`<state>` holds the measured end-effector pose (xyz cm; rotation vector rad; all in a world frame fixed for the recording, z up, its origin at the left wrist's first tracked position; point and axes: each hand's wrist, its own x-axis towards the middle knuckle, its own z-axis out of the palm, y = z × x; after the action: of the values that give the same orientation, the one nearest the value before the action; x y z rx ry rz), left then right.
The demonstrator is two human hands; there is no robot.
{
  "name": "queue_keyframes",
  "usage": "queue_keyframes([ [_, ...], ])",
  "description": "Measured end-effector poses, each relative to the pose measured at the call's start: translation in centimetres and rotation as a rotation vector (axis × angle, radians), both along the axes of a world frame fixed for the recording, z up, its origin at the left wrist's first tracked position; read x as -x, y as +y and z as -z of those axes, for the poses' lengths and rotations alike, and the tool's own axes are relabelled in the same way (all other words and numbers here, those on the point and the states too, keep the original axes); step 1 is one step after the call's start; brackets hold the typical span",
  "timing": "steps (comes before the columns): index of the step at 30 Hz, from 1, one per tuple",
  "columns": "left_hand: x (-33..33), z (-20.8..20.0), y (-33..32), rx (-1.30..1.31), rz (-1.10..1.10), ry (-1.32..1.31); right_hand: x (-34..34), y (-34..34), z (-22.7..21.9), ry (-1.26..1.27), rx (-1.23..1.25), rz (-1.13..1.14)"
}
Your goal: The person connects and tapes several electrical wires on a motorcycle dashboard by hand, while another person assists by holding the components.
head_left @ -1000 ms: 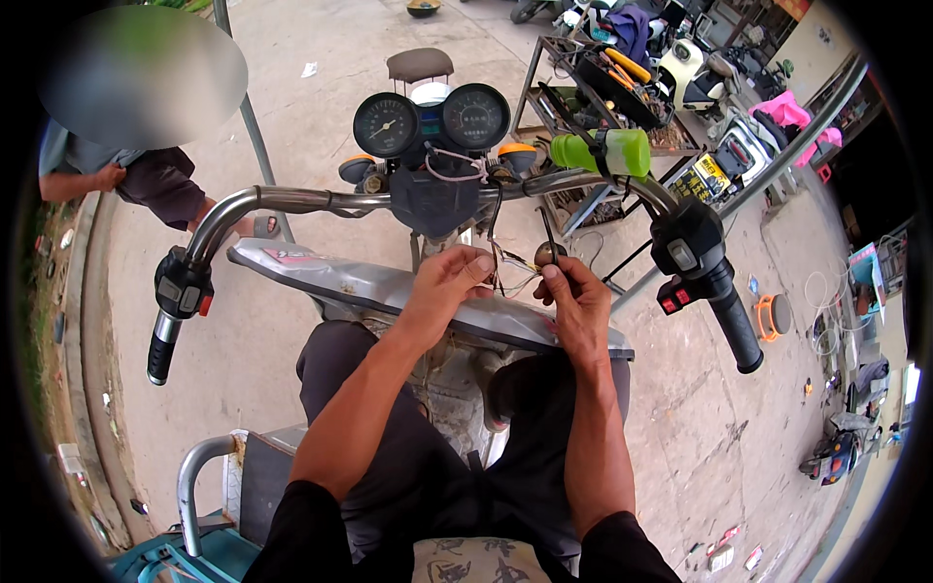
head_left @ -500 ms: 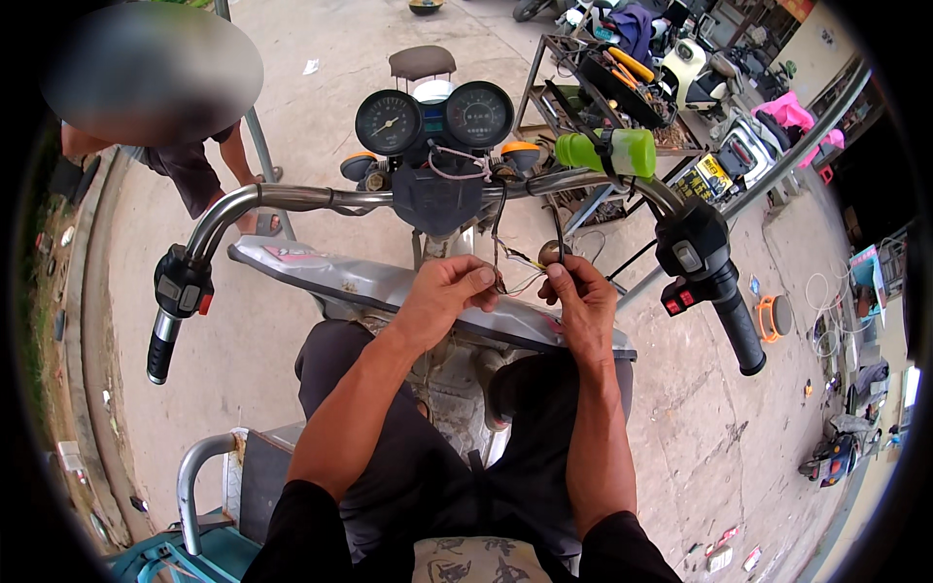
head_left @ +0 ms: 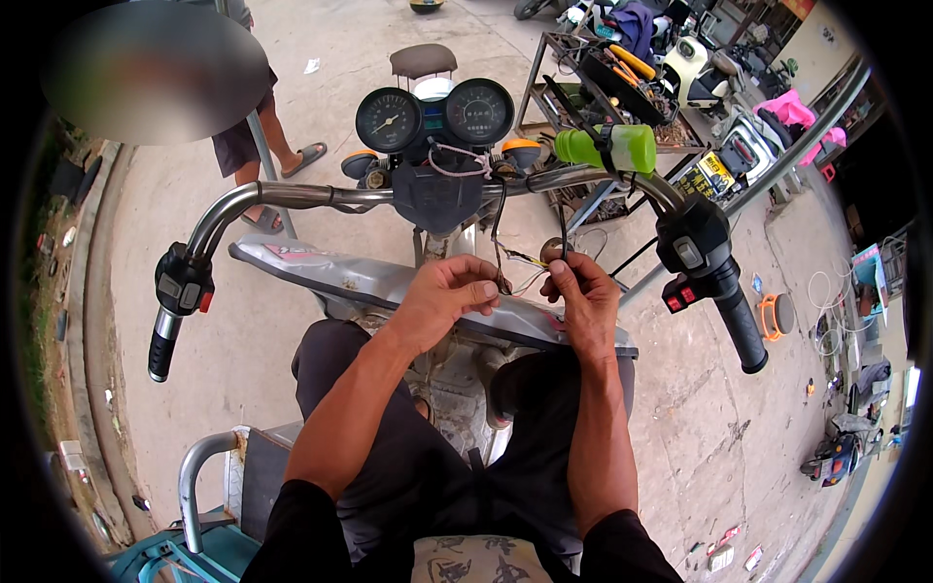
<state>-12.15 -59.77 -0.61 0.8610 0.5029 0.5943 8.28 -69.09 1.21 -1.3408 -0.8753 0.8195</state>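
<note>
Head camera view: thin wires point(head_left: 526, 258) hang in a loose cluster above the silver panel point(head_left: 340, 280), between the person's two hands and behind the handlebar point(head_left: 313, 195). From where I stand, the right hand point(head_left: 586, 296) has thumb and forefinger pinched on the wires' right end, where a black strand point(head_left: 564, 231) also runs down to the fingers, just beside a round metal part point(head_left: 551, 249). The left hand point(head_left: 459, 296) is narrow, thumb and fingertips drawn close next to the dark strands; I can't tell whether one lies between them. I'd judge the wires feather-light and limp, springing a little at bends, with fine ends that could fray or snap under a tug. They seem best taken on the coloured sleeving near the tips, with a light fingertip pinch.
</note>
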Motion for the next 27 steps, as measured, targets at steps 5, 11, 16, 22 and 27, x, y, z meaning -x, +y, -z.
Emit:
queue_keyframes([
  [5,-0.2,0.3,-0.2,-0.039,-0.01,0.005,0.4,0.0,0.0,0.013,0.0,0.006],
  [11,0.1,0.6,0.0,-0.05,0.016,-0.06,0.5,-0.1,-0.1,0.012,0.031,-0.039],
  [16,0.3,-0.2,-0.2,-0.012,0.025,-0.05,0.6,-0.1,0.4,0.028,0.013,-0.075],
  [22,-0.1,0.0,-0.4,-0.307,-0.105,0.027,1.5,0.1,-1.4,-0.351,0.003,-0.178],
  [27,-1.7,-0.1,-1.0,-0.387,-0.186,0.094,2.1,0.0,-1.5,-0.706,0.048,-0.131],
])
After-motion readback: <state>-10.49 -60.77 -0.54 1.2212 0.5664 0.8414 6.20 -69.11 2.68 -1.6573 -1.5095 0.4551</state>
